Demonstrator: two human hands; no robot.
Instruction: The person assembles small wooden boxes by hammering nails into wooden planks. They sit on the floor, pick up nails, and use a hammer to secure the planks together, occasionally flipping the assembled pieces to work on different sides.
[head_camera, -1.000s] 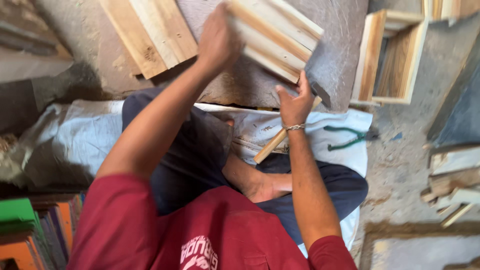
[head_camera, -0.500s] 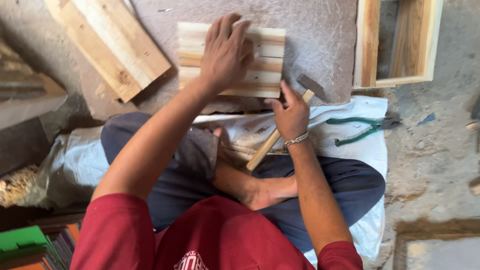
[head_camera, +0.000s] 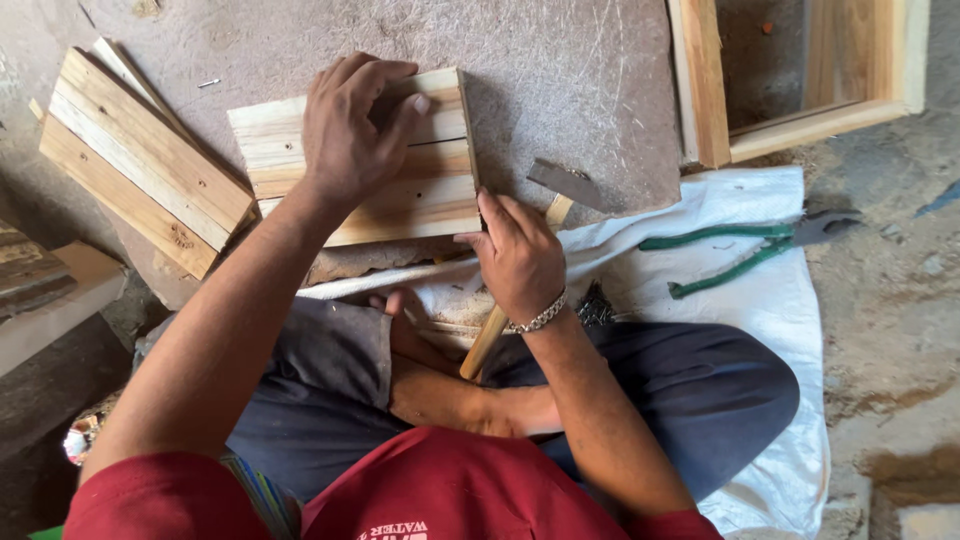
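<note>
Wooden slat panel (head_camera: 420, 190) lay under the left hand (head_camera: 350, 135), fingers spread flat, while the right hand (head_camera: 520, 260) gripped the hammer (head_camera: 555, 205).

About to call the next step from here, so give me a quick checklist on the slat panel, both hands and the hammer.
1. Slat panel lies flat on the grey board: ok.
2. Left hand presses on the panel: ok.
3. Right hand at the panel's near right corner: ok.
4. Hammer lies close, handle running under the right hand: ok; gripped or not: cannot tell.
5. Nail in place: cannot tell.
6. Green pliers lie apart on the white sack: ok.
</note>
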